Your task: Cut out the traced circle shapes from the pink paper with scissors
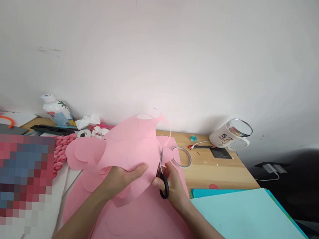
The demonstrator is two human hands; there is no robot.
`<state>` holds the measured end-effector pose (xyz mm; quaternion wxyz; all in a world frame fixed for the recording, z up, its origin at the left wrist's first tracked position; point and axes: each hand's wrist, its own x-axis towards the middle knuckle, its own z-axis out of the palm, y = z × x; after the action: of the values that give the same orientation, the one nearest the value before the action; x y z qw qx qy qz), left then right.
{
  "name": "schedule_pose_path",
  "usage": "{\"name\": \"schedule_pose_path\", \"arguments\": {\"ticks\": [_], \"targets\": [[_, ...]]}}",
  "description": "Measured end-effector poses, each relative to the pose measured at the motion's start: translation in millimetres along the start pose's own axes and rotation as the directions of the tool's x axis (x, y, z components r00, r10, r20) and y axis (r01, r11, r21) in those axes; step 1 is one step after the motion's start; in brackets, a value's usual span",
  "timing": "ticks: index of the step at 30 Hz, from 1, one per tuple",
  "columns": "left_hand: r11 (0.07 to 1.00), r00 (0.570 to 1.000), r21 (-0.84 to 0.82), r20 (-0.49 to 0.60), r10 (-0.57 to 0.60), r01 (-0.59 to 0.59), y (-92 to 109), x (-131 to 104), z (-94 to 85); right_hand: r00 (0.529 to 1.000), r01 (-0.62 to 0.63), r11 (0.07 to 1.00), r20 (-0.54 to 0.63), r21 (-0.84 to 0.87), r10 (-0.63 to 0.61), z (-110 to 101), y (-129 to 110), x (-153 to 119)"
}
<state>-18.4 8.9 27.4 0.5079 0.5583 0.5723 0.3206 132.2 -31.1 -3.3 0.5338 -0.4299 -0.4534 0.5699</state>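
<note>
My left hand (123, 178) grips a sheet of pink paper (141, 154), thumb on top and fingers hidden beneath. Rounded cut-outs and faint drawn curves mark this sheet. In my right hand (171, 183) are black-handled scissors (164, 186), their blades at the sheet's right side by a cut edge. Rounded pink paper pieces (85, 153) lie left of the sheet, with a few more under my left hand. Below everything spreads a larger pink sheet (142, 223) with drawn curves.
A roll of tape (182, 157) lies right of the scissors. Farther right stand a white mug (226, 134) and a stack of light-blue paper (245, 211). At back left are a white bottle (57, 109), crumpled tissue (87, 122) and a black cutter-like tool (54, 129).
</note>
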Motion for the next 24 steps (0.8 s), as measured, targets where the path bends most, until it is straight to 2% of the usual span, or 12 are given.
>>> {"name": "schedule_pose_path", "arguments": {"ticks": [5,8,12,18,24], "targets": [[0.998,0.998,-0.002,-0.026,-0.06,0.06,3.8,-1.7,-0.5,1.0,0.001,1.0,0.008,-0.013,-0.001,0.0,1.5,-0.6],[0.999,1.0,-0.038,0.007,-0.02,0.021,2.8,-0.5,-1.5,1.0,0.004,1.0,0.015,-0.012,-0.004,-0.4,2.3,-0.4],[0.998,0.998,-0.032,0.023,-0.053,0.054,-0.7,2.8,-3.9,1.0,0.017,1.0,0.026,-0.008,-0.017,-0.5,2.3,-0.2],[0.997,0.992,-0.045,0.114,-0.054,0.06,-1.0,6.1,-8.9,1.0,-0.002,1.0,0.017,-0.012,0.003,0.5,0.1,-0.3],[0.99,0.988,0.002,0.07,-0.138,0.138,0.2,5.7,-12.4,1.0,-0.024,0.998,-0.013,-0.058,0.023,1.0,-0.2,0.0]]}}
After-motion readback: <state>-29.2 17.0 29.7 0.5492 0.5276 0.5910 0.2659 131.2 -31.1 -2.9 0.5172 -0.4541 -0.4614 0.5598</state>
